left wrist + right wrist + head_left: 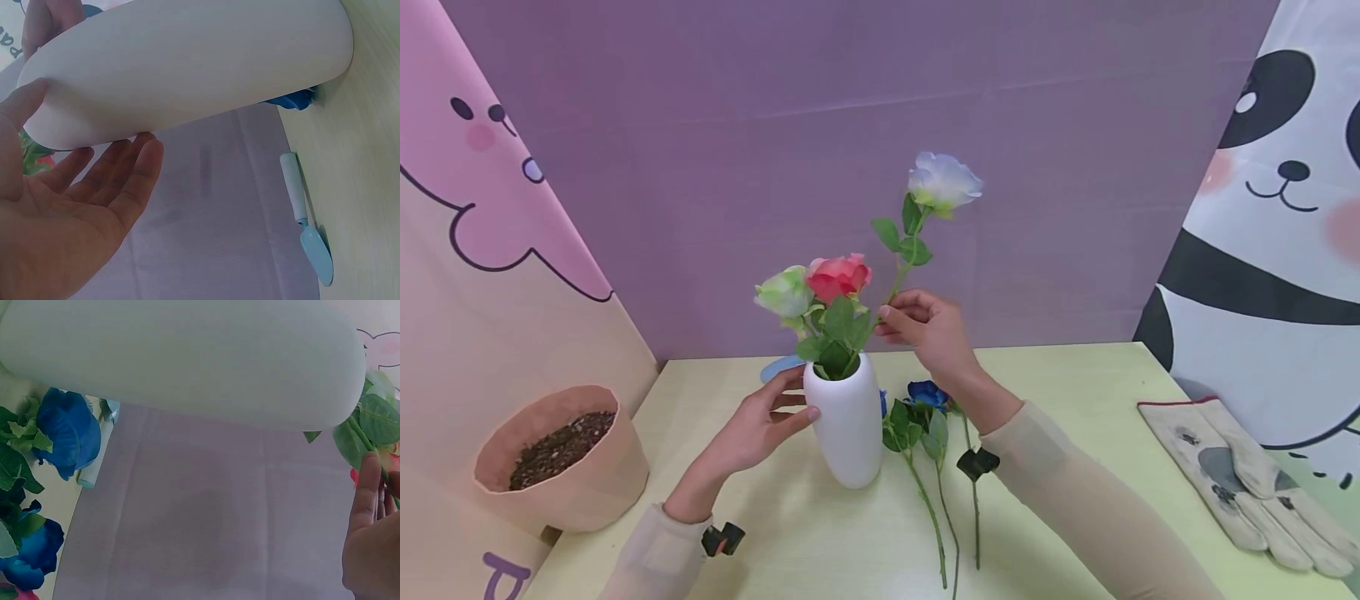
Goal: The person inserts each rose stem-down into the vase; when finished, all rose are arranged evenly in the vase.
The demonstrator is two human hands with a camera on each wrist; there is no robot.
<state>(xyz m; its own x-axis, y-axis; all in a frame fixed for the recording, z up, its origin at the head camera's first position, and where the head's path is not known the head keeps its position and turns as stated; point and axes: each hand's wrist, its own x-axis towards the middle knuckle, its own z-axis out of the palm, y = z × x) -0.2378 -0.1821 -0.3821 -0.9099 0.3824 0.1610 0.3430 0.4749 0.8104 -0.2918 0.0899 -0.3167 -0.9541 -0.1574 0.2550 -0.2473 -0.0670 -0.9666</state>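
Note:
A white vase [847, 429] stands upright on the table, holding a green-white rose [784, 292] and a red rose [838, 277]. My left hand [765, 427] holds the vase near its top, thumb on the front and fingers round the far side. In the left wrist view, the fingertips [150, 147] touch the vase wall. Above and right of the vase, my right hand [928, 333] pinches the stem of a pale blue-white rose [945, 181]. That stem slants down to the vase mouth; its lower end is hidden by leaves and the vase.
Blue roses [927, 395] with long stems lie right of the vase, under my right forearm. A peach pot [561, 458] of soil stands at left. Gloves [1247, 483] lie at the right. Behind the vase lies a light-blue trowel [306, 215].

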